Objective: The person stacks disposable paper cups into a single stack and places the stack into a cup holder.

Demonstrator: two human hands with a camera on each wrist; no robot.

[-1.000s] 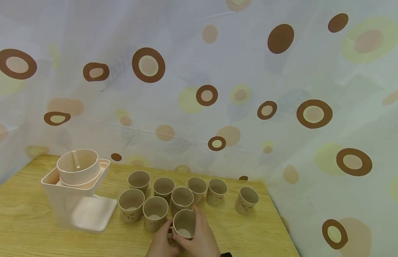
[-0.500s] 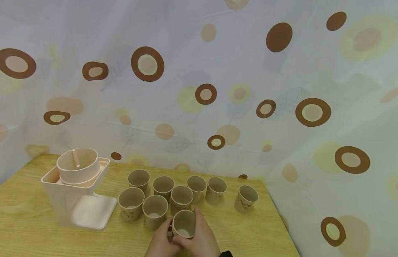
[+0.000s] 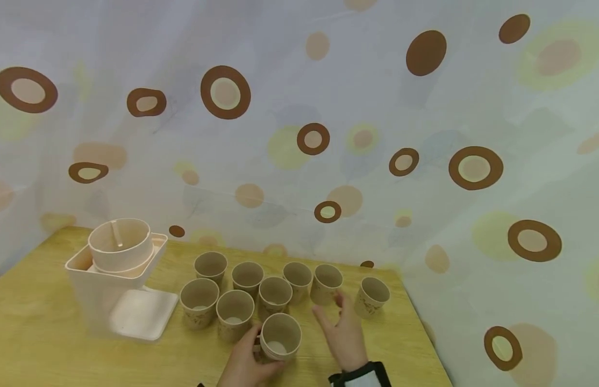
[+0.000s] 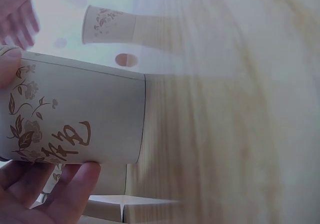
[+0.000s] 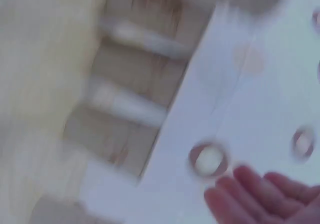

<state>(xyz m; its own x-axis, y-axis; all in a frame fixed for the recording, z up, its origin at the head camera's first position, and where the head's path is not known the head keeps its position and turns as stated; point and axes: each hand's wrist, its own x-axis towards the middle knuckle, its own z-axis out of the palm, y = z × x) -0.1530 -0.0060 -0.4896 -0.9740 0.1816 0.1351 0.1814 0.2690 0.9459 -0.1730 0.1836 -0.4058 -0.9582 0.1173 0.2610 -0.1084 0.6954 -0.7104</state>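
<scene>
Left hand (image 3: 246, 361): paper cup (image 3: 281, 334) gripped, fingers curled around it.
Right hand (image 3: 348, 336): nothing held, fingers loosely spread.
Paper cup: held right of the white bin (image 3: 106, 290), roughly upright.
Nearby cups (image 3: 235, 318): could be toppled if it were swung sideways.
Print: brown flowers (image 4: 27, 134) and writing (image 4: 75, 139) on beige.

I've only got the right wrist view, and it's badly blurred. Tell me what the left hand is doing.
Observer: In the head view, the left hand grips a cup on the near side of the other cups.

Operator: Describe the outside of that gripped cup.

Observer: The left wrist view shows brown flowers and brown characters printed on its side.
</scene>
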